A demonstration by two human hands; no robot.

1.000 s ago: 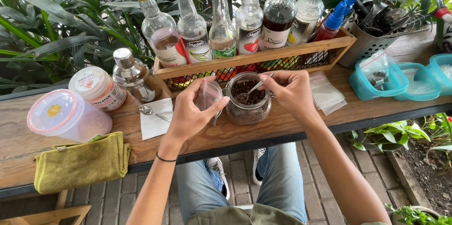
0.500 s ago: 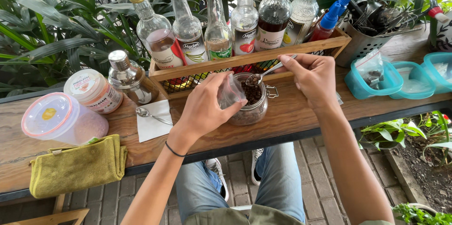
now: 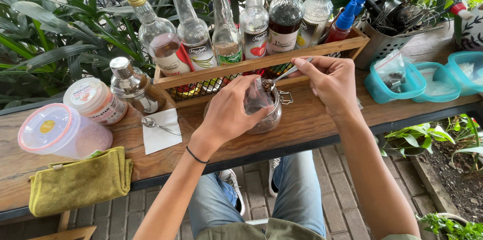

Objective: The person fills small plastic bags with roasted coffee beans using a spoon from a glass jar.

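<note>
Tilting small bag (image 3: 257, 100) with left hand (image 3: 229, 117) over jar (image 3: 266, 117); right hand (image 3: 329, 81) fingers pinching spoon (image 3: 284, 75), probably carrying dark grains.

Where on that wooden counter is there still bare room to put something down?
Bare wood shows between the glass jar and the teal containers, under the right hand, and between the white napkin and left hand. The far left is crowded: tub, green cloth, shaker.

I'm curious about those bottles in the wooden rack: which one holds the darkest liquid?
The fifth bottle from the left, behind the right hand: its liquid is nearly black, the others' clear or pale.
</note>
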